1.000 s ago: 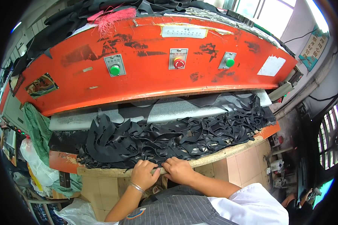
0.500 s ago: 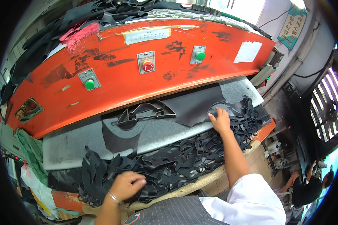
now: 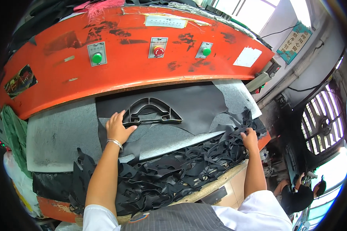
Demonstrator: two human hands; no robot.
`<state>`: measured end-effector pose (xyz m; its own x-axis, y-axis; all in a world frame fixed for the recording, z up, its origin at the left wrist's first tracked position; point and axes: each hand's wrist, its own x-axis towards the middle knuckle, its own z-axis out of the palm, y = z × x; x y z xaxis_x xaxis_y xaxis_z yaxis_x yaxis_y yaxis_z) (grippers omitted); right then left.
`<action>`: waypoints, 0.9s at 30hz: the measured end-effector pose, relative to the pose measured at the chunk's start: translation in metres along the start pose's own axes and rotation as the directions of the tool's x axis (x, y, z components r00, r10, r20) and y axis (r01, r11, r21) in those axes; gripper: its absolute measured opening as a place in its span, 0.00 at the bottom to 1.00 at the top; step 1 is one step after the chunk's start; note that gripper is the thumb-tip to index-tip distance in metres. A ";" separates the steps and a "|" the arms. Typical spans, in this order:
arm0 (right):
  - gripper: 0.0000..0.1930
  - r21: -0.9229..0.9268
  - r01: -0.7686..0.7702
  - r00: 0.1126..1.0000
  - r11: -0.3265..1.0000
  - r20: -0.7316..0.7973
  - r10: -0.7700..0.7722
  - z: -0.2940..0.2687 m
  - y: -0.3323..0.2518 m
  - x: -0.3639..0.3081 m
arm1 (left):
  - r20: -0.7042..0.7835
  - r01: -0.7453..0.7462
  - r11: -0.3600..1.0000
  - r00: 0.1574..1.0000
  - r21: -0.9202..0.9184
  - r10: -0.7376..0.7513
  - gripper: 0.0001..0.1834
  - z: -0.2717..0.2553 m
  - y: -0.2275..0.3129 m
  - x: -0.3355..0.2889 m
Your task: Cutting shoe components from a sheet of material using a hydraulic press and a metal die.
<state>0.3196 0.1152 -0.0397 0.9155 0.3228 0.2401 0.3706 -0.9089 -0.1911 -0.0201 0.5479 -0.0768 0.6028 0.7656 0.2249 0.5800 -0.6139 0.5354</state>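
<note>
A metal cutting die [image 3: 148, 101], arched with a straight front side, lies on a dark leather sheet [image 3: 198, 101]. My left hand [image 3: 118, 126] grips the die's left corner, its thumb at the front edge and fingers along the outer side. Curved cut-outs show along the sheet's front edge, with the grey cutting board [image 3: 61, 140] visible through them. Further right, my right hand [image 3: 250, 139] is closed on a dark leather scrap [image 3: 235, 129] at the right end of the scrap heap [image 3: 169, 175]. Its fingertips are partly hidden among the strips.
Behind the board stands an orange press head [image 3: 123, 73] with two green buttons [image 3: 96, 58] and a red stop button [image 3: 159, 51]. A green bag [image 3: 15, 134] hangs at the left. At the far right, another person [image 3: 300, 196] is beside a barred window [image 3: 324, 119].
My left hand has gone from above the scraps forward to the die. My right hand has come off the sheet's cut-out to the scraps at the right. The view has shifted.
</note>
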 end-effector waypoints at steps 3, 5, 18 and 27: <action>0.20 0.434 0.169 0.961 0.885 0.125 -0.245 -0.006 -0.107 -0.027 | -0.018 0.063 0.996 0.998 -0.064 -0.065 0.40 -0.001 -0.010 0.007; 0.23 0.609 0.011 0.842 0.793 0.423 -0.335 -0.015 -0.201 -0.075 | -0.048 0.066 0.994 0.996 -0.090 -0.071 0.37 -0.006 -0.016 -0.003; 0.52 0.450 -0.846 0.520 -0.286 0.579 -0.628 -0.016 -0.276 -0.136 | -0.353 -0.761 0.643 0.581 0.082 0.733 0.20 -0.053 0.075 -0.073; 0.22 0.408 -0.787 0.607 -0.462 0.642 -0.468 0.015 -0.246 -0.126 | -0.094 -0.542 0.663 0.806 -0.516 0.585 0.35 -0.044 0.107 -0.089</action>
<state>0.1159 0.3020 -0.0374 0.4831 0.7910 -0.3755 -0.8282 0.2738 -0.4890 -0.0354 0.4221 -0.0038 0.7732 0.2759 0.5710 -0.2247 -0.7227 0.6536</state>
